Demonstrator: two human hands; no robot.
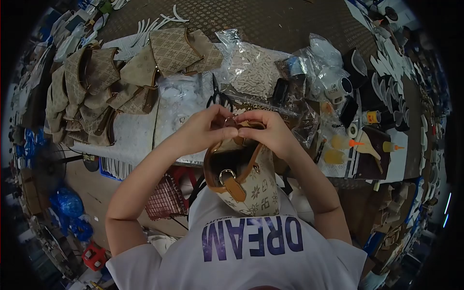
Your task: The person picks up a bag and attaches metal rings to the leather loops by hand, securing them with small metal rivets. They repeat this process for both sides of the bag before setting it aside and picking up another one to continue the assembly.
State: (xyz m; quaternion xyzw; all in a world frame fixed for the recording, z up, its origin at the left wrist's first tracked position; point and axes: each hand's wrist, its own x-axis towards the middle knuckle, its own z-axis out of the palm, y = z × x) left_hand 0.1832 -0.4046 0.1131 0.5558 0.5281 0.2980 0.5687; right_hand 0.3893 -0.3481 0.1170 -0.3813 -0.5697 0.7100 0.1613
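A cream patterned bag [258,191] with brown trim stands open-mouthed against my shirt, below my hands. At its near side a brown leather tab [235,189] hangs from a metal ring. My left hand [212,126] and my right hand [261,129] meet at the bag's far rim, thumbs almost touching. Between their fingertips is a small metal ring [230,122], pinched by my left hand. My right hand's fingers are closed on the bag's rim beside the ring. Part of the rim is hidden beneath the fingers.
Tan patterned bag pieces [92,92] are heaped at the left. Black-handled scissors [216,94] lie just beyond my hands. A clear bag of small pale pieces [253,70] is behind them. Glue bottles [334,156] and a white mug [338,89] stand at the right.
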